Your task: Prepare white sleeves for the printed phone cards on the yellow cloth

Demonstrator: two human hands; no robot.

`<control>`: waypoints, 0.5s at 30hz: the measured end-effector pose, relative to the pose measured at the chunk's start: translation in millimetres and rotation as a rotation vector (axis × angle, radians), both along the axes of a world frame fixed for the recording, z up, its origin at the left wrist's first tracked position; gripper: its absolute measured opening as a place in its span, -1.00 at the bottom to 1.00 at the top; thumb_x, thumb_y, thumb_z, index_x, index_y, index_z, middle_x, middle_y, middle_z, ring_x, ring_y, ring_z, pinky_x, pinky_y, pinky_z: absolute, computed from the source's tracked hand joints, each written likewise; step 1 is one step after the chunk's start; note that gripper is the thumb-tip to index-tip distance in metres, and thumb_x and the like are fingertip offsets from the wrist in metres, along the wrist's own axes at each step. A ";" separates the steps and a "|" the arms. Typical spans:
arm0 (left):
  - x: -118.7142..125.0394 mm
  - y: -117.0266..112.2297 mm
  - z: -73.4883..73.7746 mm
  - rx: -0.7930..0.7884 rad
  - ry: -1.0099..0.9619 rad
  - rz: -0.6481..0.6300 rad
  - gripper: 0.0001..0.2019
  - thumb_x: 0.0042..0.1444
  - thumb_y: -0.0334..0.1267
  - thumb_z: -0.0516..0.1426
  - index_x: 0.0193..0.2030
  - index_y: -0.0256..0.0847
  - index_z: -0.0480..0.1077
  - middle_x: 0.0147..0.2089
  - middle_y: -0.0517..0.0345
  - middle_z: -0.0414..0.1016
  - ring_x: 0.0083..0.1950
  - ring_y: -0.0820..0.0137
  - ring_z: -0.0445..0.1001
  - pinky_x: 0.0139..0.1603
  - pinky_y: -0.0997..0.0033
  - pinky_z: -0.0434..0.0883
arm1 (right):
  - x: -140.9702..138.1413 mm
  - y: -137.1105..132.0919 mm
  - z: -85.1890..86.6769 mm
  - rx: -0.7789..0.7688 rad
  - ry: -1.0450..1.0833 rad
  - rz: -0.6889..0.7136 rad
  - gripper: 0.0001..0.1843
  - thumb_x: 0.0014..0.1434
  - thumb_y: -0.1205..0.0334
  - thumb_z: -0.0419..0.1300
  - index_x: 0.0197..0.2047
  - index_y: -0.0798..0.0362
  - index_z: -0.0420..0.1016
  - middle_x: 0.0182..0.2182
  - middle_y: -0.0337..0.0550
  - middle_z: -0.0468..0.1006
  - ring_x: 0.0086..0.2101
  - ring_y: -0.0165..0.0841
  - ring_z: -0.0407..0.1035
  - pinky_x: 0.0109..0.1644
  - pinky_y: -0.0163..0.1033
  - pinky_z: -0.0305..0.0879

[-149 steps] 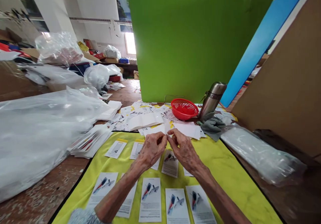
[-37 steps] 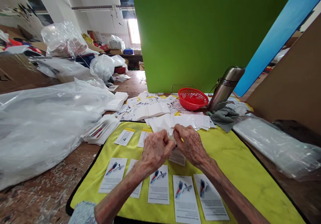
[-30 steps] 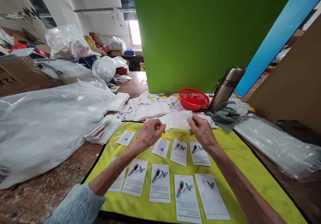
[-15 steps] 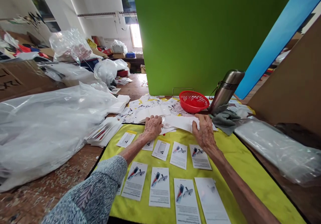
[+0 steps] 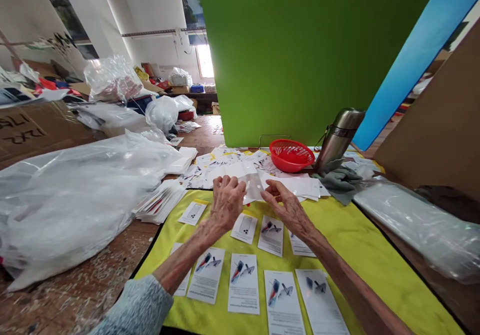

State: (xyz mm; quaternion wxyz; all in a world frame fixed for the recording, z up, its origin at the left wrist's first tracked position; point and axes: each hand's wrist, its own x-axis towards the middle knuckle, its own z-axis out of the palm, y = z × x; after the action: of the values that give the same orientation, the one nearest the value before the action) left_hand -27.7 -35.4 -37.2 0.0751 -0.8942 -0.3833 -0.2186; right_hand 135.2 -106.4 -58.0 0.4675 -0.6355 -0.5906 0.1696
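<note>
My left hand (image 5: 228, 202) is closed, with a small clear plastic bag (image 5: 254, 186) pinched at its fingertips. The bag extends to the right, above the far edge of the yellow cloth. My right hand (image 5: 287, 205) is at the bag's right side, thumb and fingers apart; whether they touch its edge is hard to see. Beyond that hand lie white sleeves (image 5: 305, 186) in a loose stack. Printed cards (image 5: 243, 282) are laid out in rows on the cloth below my hands, some showing a phone holder. A card with a phone case (image 5: 193, 212) lies left of my left hand.
A red plastic basket (image 5: 290, 156), a steel thermos (image 5: 339, 137) and a grey cloth (image 5: 337, 180) stand or lie at the back right. Scattered cards (image 5: 217, 161) cover the far table. Large plastic bags (image 5: 86, 185) lie left, a clear bundle (image 5: 412, 225) right. A green board (image 5: 300, 60) rises behind.
My right hand has moved left, away from the white sleeves, to beside the clear bag. The bag now shows raised between both hands. My head view has shifted slightly.
</note>
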 end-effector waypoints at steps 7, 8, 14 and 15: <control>5.0 -35.1 -0.5 -0.139 -0.277 0.044 -0.96 0.09 -0.38 0.12 -0.34 -0.21 0.40 -0.29 0.04 0.45 -0.16 0.22 0.36 -0.10 0.18 0.25 | -3.8 -9.7 16.1 -0.180 0.438 0.282 -0.67 0.06 -0.06 0.14 -0.46 0.03 0.26 -0.53 -0.32 0.33 -0.49 -0.41 0.32 -0.35 -0.25 0.37; 5.3 -37.1 -0.4 -0.241 -0.358 0.016 -0.94 0.09 -0.39 0.10 -0.37 -0.21 0.37 -0.34 0.08 0.45 -0.21 0.27 0.37 -0.14 0.24 0.28 | -4.5 -11.2 17.1 -0.181 0.459 0.308 -0.68 0.07 -0.06 0.14 -0.45 0.03 0.27 -0.53 -0.31 0.35 -0.49 -0.41 0.34 -0.35 -0.24 0.38; 9.9 -37.0 -4.1 -0.892 -0.775 -0.152 -0.89 0.04 -0.25 0.08 -0.38 -0.24 0.36 -0.43 0.21 0.42 -0.41 0.47 0.35 -0.36 0.48 0.28 | -11.6 -14.9 15.1 -0.168 0.266 0.257 -0.67 0.09 0.00 0.12 -0.55 0.01 0.16 -0.58 -0.33 0.28 -0.53 -0.41 0.32 -0.44 -0.27 0.37; 10.7 -36.3 -5.5 -0.959 -0.822 -0.176 -0.85 0.03 -0.19 0.10 -0.38 -0.24 0.36 -0.44 0.22 0.41 -0.42 0.47 0.34 -0.38 0.48 0.28 | -12.5 -15.2 14.1 -0.168 0.224 0.246 -0.67 0.10 0.01 0.11 -0.55 0.01 0.15 -0.58 -0.32 0.28 -0.54 -0.41 0.32 -0.46 -0.28 0.35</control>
State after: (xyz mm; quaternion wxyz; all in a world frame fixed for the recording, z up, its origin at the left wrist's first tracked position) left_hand -16.9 -71.7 -42.6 -0.5050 -0.6996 -0.3613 -0.3536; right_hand 122.7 -121.6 -43.9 0.4515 -0.5724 -0.5918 0.3440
